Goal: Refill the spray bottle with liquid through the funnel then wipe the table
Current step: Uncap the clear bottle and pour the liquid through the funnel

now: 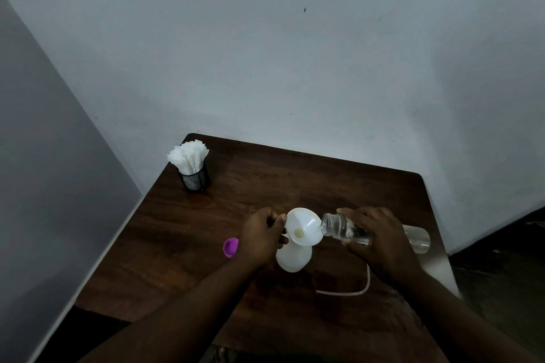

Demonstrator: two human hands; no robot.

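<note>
The fingers (277, 222) of the left hand (261, 237) are closed around the neck of the white spray bottle (293, 256), just under the white funnel (303, 225) seated in its mouth. The fingers (358, 212) of the right hand (380, 237) are clamped around a clear bottle (345, 230), which is tipped nearly level with its open mouth touching the funnel's rim on the right side. Clear liquid is seen low in the tipped bottle; whether a stream is passing into the funnel cannot be told.

The pour is judged to be in hand. It would be done well if the clear bottle's lip were kept over the funnel's bowl, not outside its rim, and the tilt raised slowly so the narrow outlet is not flooded. The funnel sits somewhat tilted, so the spray bottle should be held firm and upright.

Left of the spray bottle, partly hidden by the left hand, a purple cap (230, 247) lies on the table (295, 183). In front of the spray bottle, toward the person, a thin clear tube (348, 292) lies curved. Far behind the spray bottle to the left, white napkins (188, 155) stand in a black mesh cup (194, 180), ready for wiping.
</note>
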